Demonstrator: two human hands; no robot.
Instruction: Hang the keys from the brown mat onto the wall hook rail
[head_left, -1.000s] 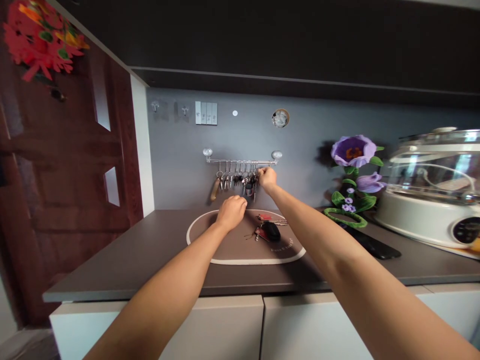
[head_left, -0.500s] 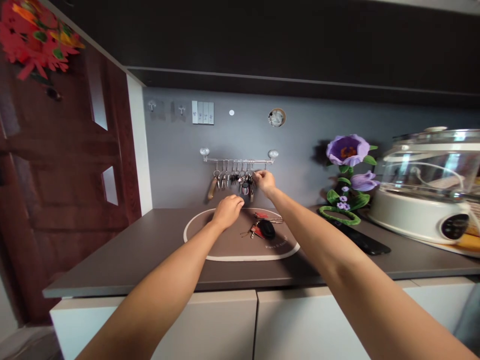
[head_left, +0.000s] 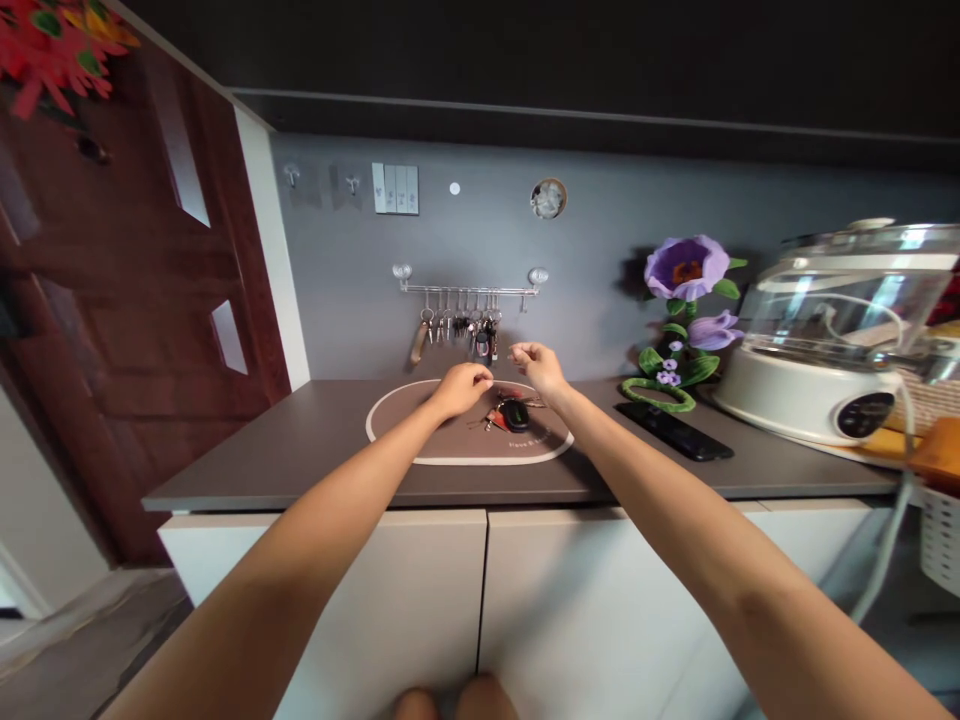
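The left hand (head_left: 463, 390) is curled above the brown oval mat (head_left: 397, 425), and its fingers hide whether it holds anything. The right hand (head_left: 538, 368) hangs in the air with thumb and fingertips loosely apart, gripping nothing visible. Just below them, a bunch of keys with a black fob (head_left: 516, 414) lies on the mat. More keys (head_left: 481, 335) hang from a metal wall rail (head_left: 469, 290) above the dark counter (head_left: 300, 450), and a black phone (head_left: 673, 432) lies further right.

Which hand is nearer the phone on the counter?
Right hand: it's above the mat, to the left of the phone. The left hand is farther left, also over the mat.
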